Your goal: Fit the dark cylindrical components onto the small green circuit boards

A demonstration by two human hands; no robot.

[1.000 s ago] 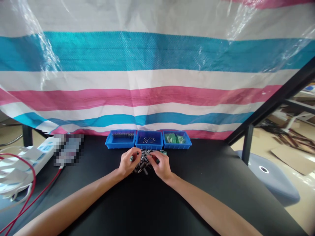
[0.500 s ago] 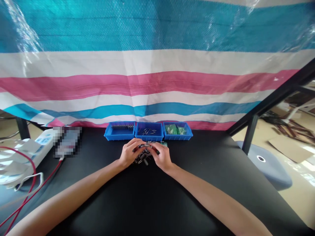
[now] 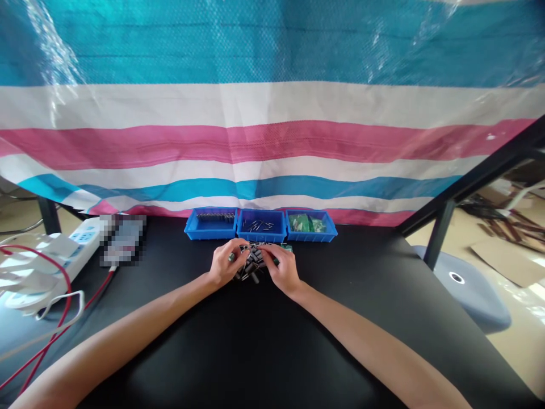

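A pile of small grey cylinders and thin metal pins (image 3: 254, 268) lies on the black table between my hands. My left hand (image 3: 223, 264) is at the pile's left edge, its thumb and forefinger pinched together over the parts. A small green bit shows beside its palm. From the right, my right hand (image 3: 283, 270) reaches over the pile with its fingers closed. Whatever sits in either hand's fingertips is too small to make out. Behind the right hand, a green piece (image 3: 288, 247) is partly hidden.
Three blue bins stand behind the pile: the left bin (image 3: 210, 233) has a row of small metal parts, the middle bin (image 3: 261, 234) loose pins, the right bin (image 3: 313, 236) green-and-white packets. A power strip (image 3: 87, 233) and red cable (image 3: 96, 295) lie left. A grey stool (image 3: 472, 295) stands right.
The fingertips have drawn slightly apart, and more of the pile shows between my hands. The whole view has shifted a little. The bins hold the same things.
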